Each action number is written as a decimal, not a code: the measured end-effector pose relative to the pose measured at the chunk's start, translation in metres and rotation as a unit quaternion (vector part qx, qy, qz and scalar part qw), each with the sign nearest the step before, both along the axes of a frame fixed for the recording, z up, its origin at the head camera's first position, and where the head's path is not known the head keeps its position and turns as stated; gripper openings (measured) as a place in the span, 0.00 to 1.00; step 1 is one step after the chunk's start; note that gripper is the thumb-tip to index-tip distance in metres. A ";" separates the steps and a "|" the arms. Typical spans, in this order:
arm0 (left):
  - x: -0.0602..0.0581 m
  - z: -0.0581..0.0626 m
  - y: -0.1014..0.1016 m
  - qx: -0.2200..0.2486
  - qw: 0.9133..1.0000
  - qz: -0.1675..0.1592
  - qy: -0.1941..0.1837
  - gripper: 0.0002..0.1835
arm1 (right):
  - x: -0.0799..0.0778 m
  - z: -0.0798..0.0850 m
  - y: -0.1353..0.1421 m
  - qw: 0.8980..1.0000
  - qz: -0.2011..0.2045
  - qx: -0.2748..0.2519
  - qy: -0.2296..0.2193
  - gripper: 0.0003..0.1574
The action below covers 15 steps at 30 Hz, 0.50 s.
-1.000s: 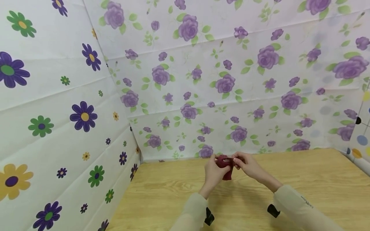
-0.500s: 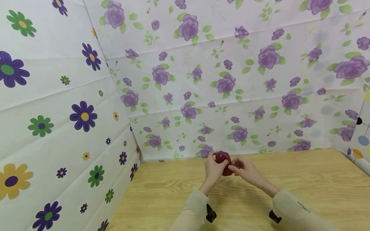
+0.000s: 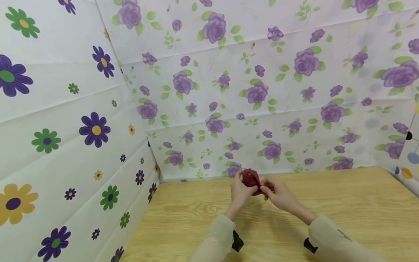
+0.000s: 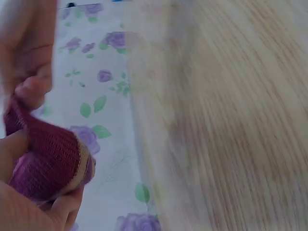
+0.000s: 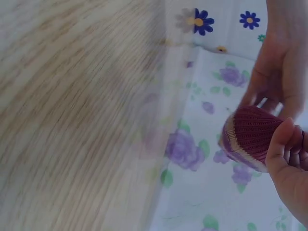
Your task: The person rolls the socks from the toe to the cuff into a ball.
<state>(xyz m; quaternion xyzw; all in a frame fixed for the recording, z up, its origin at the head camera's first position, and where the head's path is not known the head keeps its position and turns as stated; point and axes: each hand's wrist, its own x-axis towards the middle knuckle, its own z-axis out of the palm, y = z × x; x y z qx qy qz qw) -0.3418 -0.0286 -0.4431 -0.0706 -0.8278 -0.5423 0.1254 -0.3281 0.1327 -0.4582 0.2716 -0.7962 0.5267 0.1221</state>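
A maroon ribbed knit sock, bunched into a rounded bundle, is held up above the table near its far edge. My left hand grips the bundle from the left, thumb across its near side. On the right, my right hand pinches an end of the knit between thumb and fingers. In the left wrist view the sock shows a tan band and a purple patch at one end, while its pinched end is stretched out. The same tan band appears on the sock in the right wrist view.
A wood-grain table lies below both hands. Behind it hangs a white sheet with purple roses, and a daisy-printed sheet covers the left side. Black straps show at the sleeve cuffs.
The sock has turned and risen slightly; its lower part, hanging down earlier, is now gathered up into the bundle. My right hand has shifted down its right side, still close to the left.
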 end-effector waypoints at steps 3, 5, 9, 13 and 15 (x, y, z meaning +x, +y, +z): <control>0.000 -0.002 0.001 -0.053 0.997 0.009 0.060 0.38 | -0.003 -0.001 0.002 0.999 0.035 -0.009 -0.022 0.09; 0.000 -0.002 0.001 -0.075 0.994 -0.001 0.077 0.38 | -0.007 -0.002 0.006 0.998 0.038 -0.021 -0.054 0.13; 0.000 -0.003 -0.002 -0.098 0.991 -0.032 0.084 0.38 | -0.011 -0.003 0.015 0.984 0.036 -0.066 -0.160 0.25; 0.000 -0.005 -0.003 -0.141 0.981 -0.072 0.115 0.38 | -0.012 0.000 0.021 0.953 0.051 -0.109 -0.277 0.33; 0.000 -0.006 -0.003 -0.166 0.973 -0.088 0.135 0.38 | -0.013 0.002 0.023 0.935 0.064 -0.127 -0.326 0.37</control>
